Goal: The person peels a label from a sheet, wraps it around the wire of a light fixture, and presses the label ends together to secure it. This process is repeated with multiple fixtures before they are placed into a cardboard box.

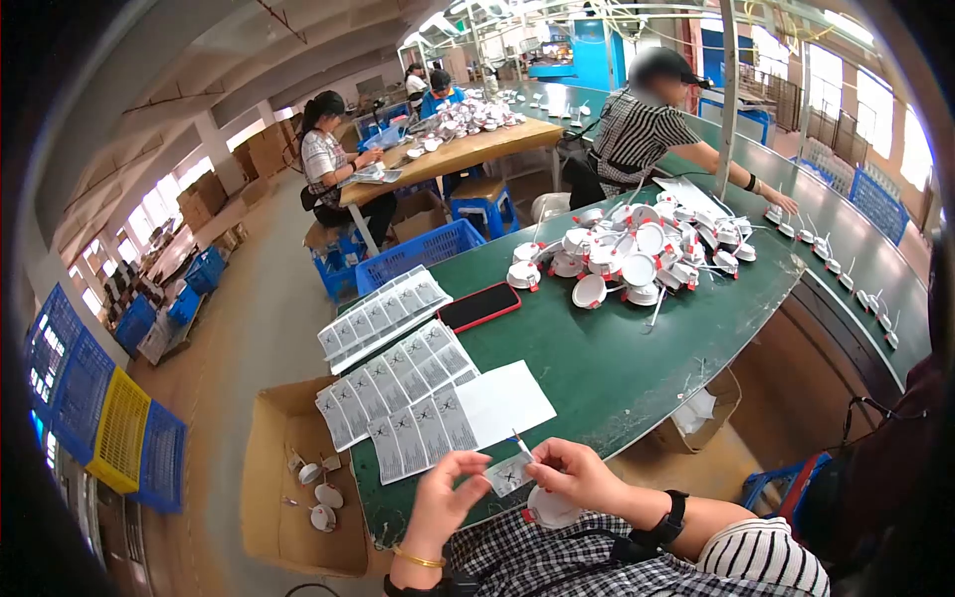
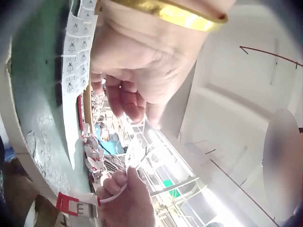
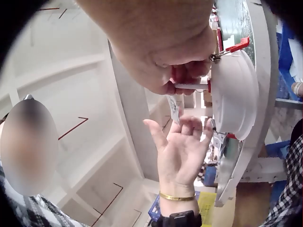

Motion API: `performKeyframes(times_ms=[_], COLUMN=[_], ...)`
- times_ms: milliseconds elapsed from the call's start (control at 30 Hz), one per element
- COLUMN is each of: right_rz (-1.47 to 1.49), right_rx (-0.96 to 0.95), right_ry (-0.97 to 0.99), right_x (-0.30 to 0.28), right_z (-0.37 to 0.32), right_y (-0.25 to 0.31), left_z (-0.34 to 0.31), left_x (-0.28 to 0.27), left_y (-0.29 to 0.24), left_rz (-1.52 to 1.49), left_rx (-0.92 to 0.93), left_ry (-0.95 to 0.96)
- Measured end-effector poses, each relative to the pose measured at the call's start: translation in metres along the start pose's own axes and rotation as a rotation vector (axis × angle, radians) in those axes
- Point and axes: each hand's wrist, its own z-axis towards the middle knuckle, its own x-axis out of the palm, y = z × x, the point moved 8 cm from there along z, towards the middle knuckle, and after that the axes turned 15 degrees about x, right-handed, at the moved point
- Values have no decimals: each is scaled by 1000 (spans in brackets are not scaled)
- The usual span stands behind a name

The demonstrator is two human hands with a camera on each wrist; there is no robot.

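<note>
My right hand (image 1: 582, 478) pinches the white cable (image 3: 191, 86) of a round white downlight (image 1: 552, 509) between thumb and fingers. The lamp hangs below that hand, with red-tipped spring clips (image 3: 236, 46) at its side. A small silver printed label (image 1: 509, 476) sticks out from the cable at the right fingertips, toward the left. My left hand (image 1: 448, 497) is beside the label's free end, thumb apart from the loosely bent fingers, gripping nothing. Sheets of silver labels (image 1: 423, 438) lie on the green table (image 1: 587, 373) just beyond the hands.
A red-edged phone (image 1: 479, 307) lies behind the label sheets. A heap of downlights (image 1: 637, 249) covers the table farther back. At left, a cardboard box (image 1: 269, 497) holds several lamps. A person in a striped shirt (image 1: 632, 134) reaches to a line of lamps on the right-hand belt.
</note>
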Motion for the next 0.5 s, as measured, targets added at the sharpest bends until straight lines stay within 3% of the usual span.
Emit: performKeyframes(times_ms=[33, 67, 167, 233, 333, 400, 467, 500], right_rz=[61, 52, 105, 129, 89, 89, 81, 70], right_rx=[-17, -42, -45, -59, -43, -15, 8, 14], right_ry=[30, 56, 88, 132, 76, 34, 69, 83], right_x=[5, 9, 9, 8, 6, -2, 4, 9], right_z=[-1, 1, 4, 1, 2, 3, 3, 1], right_y=[4, 2, 0, 1, 6, 11, 9, 10], left_z=[-2, -7, -8, -2, -6, 1, 7, 12], left_x=[14, 16, 19, 17, 6, -15, -13, 5], left_y=[4, 7, 15, -1, 5, -8, -15, -25], left_rz=[-22, 172, 175, 332, 254, 143, 202, 270], left_rx=[-57, -156, -182, -17, -189, -65, -88, -34], left_ry=[95, 177, 126, 156, 101, -50, -82, 1])
